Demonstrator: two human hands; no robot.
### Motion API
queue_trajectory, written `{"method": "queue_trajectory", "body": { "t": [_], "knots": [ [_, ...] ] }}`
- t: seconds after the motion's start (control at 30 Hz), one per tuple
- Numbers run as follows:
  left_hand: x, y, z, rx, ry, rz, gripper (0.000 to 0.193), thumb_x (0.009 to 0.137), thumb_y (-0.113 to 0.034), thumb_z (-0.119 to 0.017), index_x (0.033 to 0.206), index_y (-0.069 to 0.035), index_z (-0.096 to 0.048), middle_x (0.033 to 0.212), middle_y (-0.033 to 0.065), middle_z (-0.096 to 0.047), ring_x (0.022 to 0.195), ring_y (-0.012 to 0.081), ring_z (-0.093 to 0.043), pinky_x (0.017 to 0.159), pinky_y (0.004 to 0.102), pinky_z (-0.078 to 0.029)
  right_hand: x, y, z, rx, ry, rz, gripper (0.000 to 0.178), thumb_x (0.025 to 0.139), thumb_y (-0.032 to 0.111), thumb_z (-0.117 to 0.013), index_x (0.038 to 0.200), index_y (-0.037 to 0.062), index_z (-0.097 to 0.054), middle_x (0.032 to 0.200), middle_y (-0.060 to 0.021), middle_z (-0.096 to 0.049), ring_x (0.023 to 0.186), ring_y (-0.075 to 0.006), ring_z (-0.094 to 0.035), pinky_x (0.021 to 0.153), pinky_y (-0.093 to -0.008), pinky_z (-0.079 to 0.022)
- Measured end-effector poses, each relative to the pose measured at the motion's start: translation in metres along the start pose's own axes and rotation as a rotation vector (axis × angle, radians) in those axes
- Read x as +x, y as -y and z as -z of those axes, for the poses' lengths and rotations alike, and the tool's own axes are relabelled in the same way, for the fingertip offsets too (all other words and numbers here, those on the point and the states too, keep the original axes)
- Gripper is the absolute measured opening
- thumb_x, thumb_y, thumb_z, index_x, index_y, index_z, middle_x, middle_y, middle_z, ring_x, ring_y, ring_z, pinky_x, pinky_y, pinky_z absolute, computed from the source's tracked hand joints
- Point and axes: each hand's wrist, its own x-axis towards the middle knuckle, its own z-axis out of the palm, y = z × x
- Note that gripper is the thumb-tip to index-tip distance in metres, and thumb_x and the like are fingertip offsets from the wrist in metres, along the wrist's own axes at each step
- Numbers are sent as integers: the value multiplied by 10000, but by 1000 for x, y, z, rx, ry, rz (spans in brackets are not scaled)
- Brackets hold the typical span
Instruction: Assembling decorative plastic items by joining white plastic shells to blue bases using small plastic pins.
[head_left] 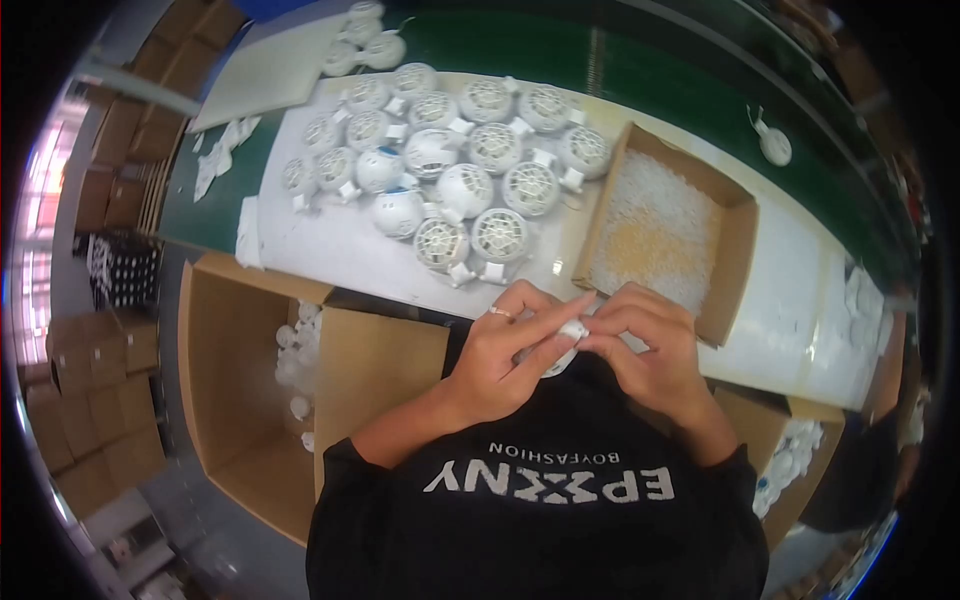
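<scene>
My left hand (508,350) is closed around a small white rounded piece (558,366), held close to my chest by the table's near edge. The fingers of my right hand (645,345) are pinched at its upper end, against the left fingertips. Both hands hide most of the piece, but it looks like one of the small white fans. Beyond my hands, several white fans with round grilles (499,234) and square necks lie on the table. Beside my right hand stands a shallow cardboard box (737,262) with many tiny clear and yellowish parts.
The white table top (800,300) runs left to right. A large open carton (240,400) at left and another carton (735,420) at right hold white units. A green belt (680,85) crosses the back with one white unit (772,143). Another person's dark sleeve (855,470) shows at right.
</scene>
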Motion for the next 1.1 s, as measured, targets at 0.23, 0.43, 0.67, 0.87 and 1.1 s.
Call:
{"method": "queue_trajectory", "body": {
  "t": [0.23,0.43,0.67,0.87,1.1],
  "knots": [
    [-81,21,98,263,-812,167,393,949,-52,-555,1336,8,-586,1064,110,-654,1053,244,-604,955,370,-466,24,-28,13,-362,-245,-188,172,811,85,-743,966,12,-721,799,-117,-690,729,-280,-647,686,-340,-501],
    [-142,18,171,869,-1025,508,455,954,-103,-609,1406,-84,-558,1186,120,-603,1167,244,-568,1005,380,-448,20,-56,14,-596,41,-486,177,817,118,-736,968,27,-718,781,-146,-685,720,-296,-653,682,-379,-500],
    [-77,46,194,913,-755,290,455,923,-59,-639,1367,-148,-600,1363,142,-511,1287,307,-496,1050,401,-424,25,-55,14,-538,98,-637,133,818,133,-736,892,28,-702,743,-147,-674,707,-310,-657,677,-418,-491],
    [20,98,259,1229,-131,-8,537,811,65,-653,1299,-155,-605,1364,131,-527,1287,382,-488,1099,406,-410,18,-61,10,-544,58,-556,113,823,132,-732,846,29,-693,741,-141,-678,716,-321,-662,669,-427,-490],
    [22,131,288,729,-247,243,480,865,-6,-696,1318,-108,-575,1425,88,-526,1265,277,-558,1030,391,-470,15,-61,17,-526,34,-487,118,828,139,-730,841,29,-687,754,-145,-687,712,-332,-663,663,-435,-490]
  ]
}}
